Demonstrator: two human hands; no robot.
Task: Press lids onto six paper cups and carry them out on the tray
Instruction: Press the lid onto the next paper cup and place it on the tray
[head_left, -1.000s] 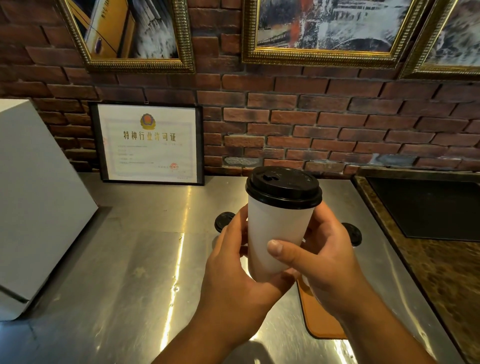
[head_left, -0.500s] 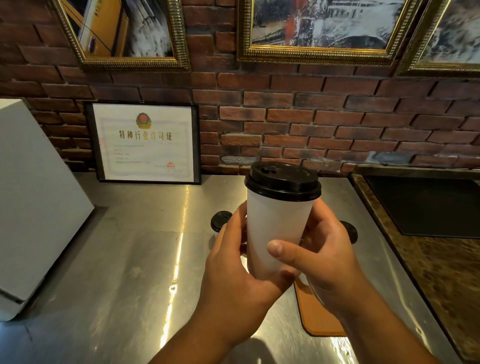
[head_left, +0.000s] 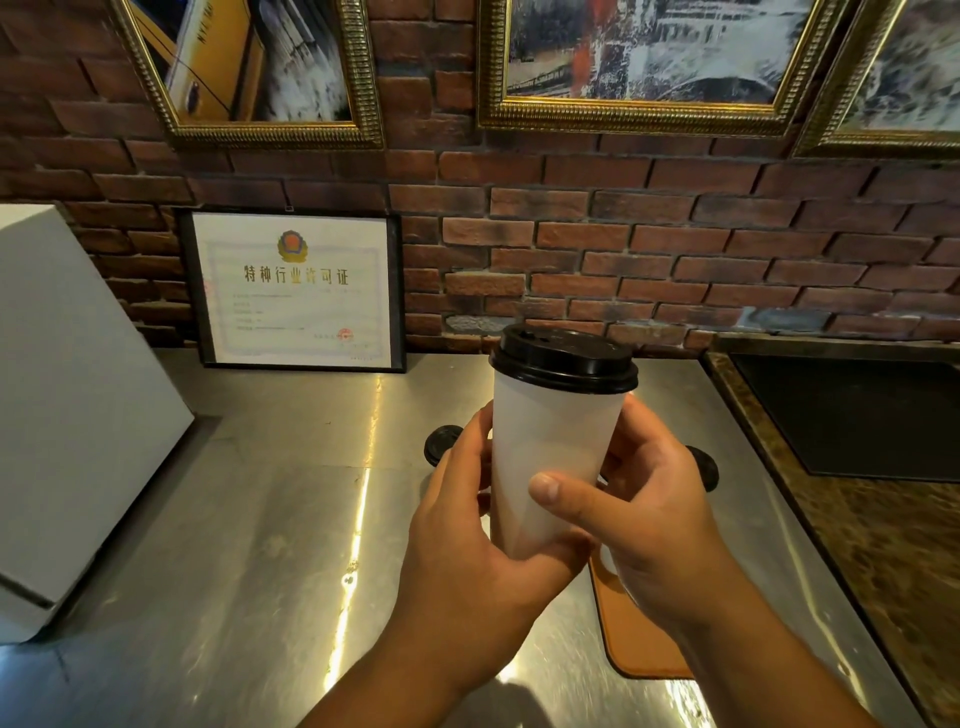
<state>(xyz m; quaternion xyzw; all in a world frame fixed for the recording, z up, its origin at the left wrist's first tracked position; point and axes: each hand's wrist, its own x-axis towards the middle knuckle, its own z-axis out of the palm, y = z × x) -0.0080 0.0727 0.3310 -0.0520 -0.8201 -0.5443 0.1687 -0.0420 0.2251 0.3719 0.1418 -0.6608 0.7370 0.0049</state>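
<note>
A white paper cup (head_left: 550, 441) with a black lid (head_left: 565, 357) on top is held upright above the steel counter. My left hand (head_left: 467, 525) grips its lower left side and my right hand (head_left: 639, 509) grips its right side, thumb across the front. An orange-brown tray (head_left: 636, 636) lies on the counter below my right hand, mostly hidden. One loose black lid (head_left: 439, 444) shows behind my left hand, and another black lid (head_left: 704, 467) peeks out behind my right hand. Other cups are hidden by my hands.
The steel counter (head_left: 260, 519) runs to a brick wall. A framed certificate (head_left: 296, 291) leans against the wall. A white box (head_left: 67, 405) stands at the left. A dark sunken panel (head_left: 852, 410) in a stone top lies at the right.
The lidded cup stays in both hands with the same grip. The view has shifted only slightly.
</note>
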